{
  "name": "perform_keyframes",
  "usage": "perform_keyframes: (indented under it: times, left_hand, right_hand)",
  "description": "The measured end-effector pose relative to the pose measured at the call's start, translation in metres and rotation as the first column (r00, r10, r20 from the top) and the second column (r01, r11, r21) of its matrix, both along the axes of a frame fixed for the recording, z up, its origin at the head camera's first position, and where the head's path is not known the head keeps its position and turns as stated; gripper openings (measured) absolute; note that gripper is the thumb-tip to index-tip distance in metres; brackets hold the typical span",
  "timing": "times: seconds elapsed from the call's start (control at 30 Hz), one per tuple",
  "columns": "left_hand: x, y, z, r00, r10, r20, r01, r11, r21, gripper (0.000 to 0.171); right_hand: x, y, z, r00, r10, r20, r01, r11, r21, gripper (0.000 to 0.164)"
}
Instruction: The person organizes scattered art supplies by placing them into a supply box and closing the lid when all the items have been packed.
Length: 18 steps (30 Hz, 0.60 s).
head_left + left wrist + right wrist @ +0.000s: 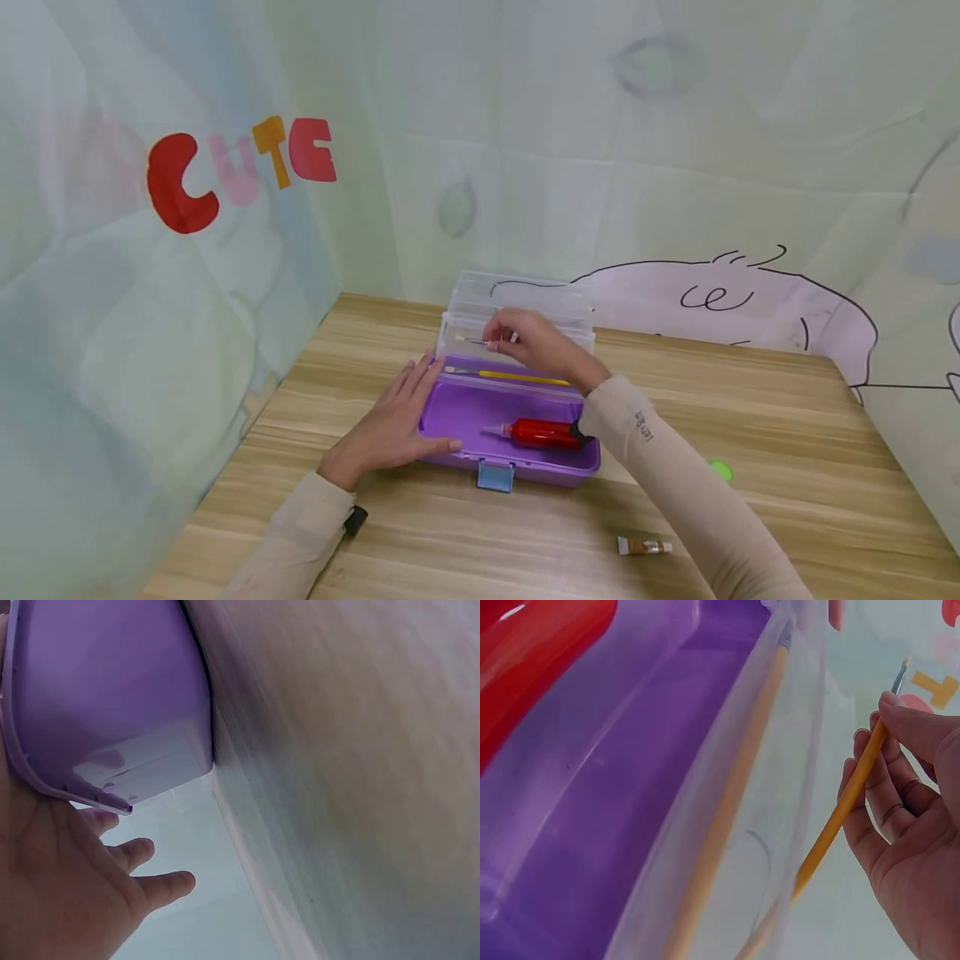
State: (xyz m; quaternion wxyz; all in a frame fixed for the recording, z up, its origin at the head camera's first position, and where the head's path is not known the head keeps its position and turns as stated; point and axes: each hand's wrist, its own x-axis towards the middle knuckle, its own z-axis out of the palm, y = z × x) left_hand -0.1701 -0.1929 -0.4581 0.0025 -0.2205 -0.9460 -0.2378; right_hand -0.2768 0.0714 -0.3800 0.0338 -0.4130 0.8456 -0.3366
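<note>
My right hand (536, 342) pinches a yellow-handled paintbrush (840, 817) between thumb and fingers, its tip pointing left. Below it, a second paintbrush (517, 377) lies in the clear tray (442, 377) at the back of an open purple box (457, 408). Fingers spread and straight, my left hand (393, 421) rests on the box's left end, its thumb along the front rim. In the purple bottom lies a red bottle (546, 433) with a clear pointed nozzle. The right sleeve hides the box's back right corner.
The clear lid (517, 292) stands raised behind the box, close to the printed cloth wall (510, 167). A blue latch (496, 475) hangs at the front. To the right on the wooden table (795, 417) are a small brown-labelled tube (645, 547) and a green round piece (722, 471).
</note>
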Motion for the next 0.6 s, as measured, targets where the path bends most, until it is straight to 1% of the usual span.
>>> perform_keyframes:
  times: [0.27,0.37,0.6]
  left_hand:
    - [-0.0015,-0.0013,-0.0017,1.0,0.005,-0.002,-0.005,1.0,0.004,0.124]
    - [-0.002,-0.0015,-0.0022,1.0,0.009,0.005,-0.009,1.0,0.001,0.124]
    - [-0.0003,-0.0003,-0.0019,1.0,0.013,0.018,-0.014,1.0,0.006,0.123]
  right_hand:
    - [-0.0005,0.0,-0.0026,1.0,0.011,0.024,-0.011,1.0,0.004,0.012]
    - [-0.0003,0.0003,-0.0023,0.999,0.003,0.032,-0.003,1.0,0.005,0.012]
    - [0.0001,-0.0018,-0.0047,1.0,0.012,0.027,-0.012,1.0,0.003,0.011]
